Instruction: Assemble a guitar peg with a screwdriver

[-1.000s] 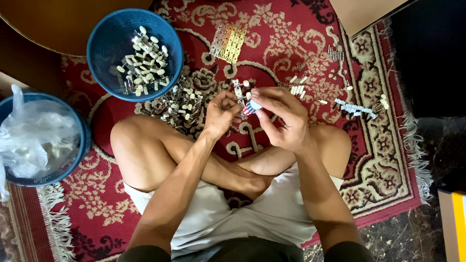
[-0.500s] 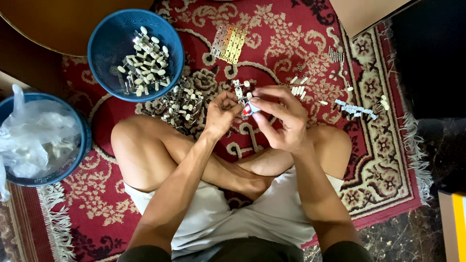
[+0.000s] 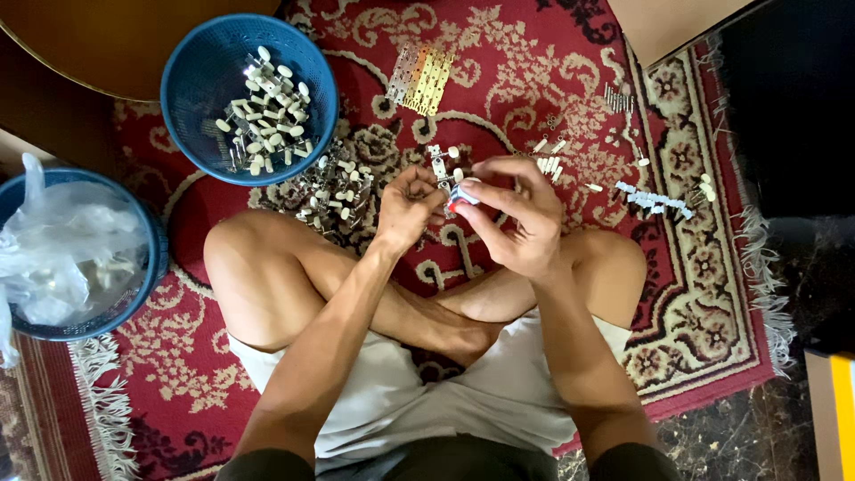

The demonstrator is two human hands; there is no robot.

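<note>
Two hands – small part | pinched between right fingers

Red carpet (cream floral pattern), blue basket, cream-white pieces.

Right hand slightly lower over left hand.
</note>
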